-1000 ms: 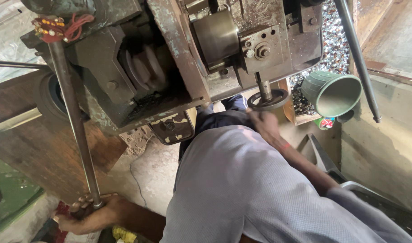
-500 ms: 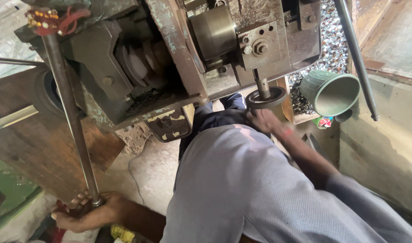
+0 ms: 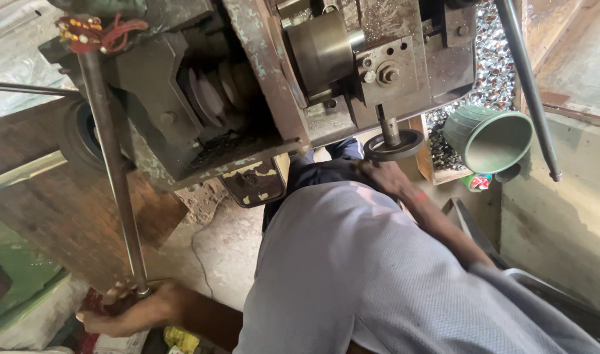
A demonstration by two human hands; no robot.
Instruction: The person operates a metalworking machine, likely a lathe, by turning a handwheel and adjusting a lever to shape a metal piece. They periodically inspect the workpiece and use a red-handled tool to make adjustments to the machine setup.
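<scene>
Small black handwheel (image 3: 395, 144) sits on short vertical shaft under worn, grimy metal machine (image 3: 260, 85), centre frame. Right hand (image 3: 378, 176) reaches up to wheel's lower rim, touching it; whether fingers close around it cannot be told. Left hand (image 3: 126, 313), low at left, wraps lower end of long steel rod (image 3: 113, 170) running up to machine's top. Green plastic mug (image 3: 490, 139) lies tipped beside tray of shiny small parts (image 3: 490, 72). Grey shirt (image 3: 378, 275) fills foreground.
</scene>
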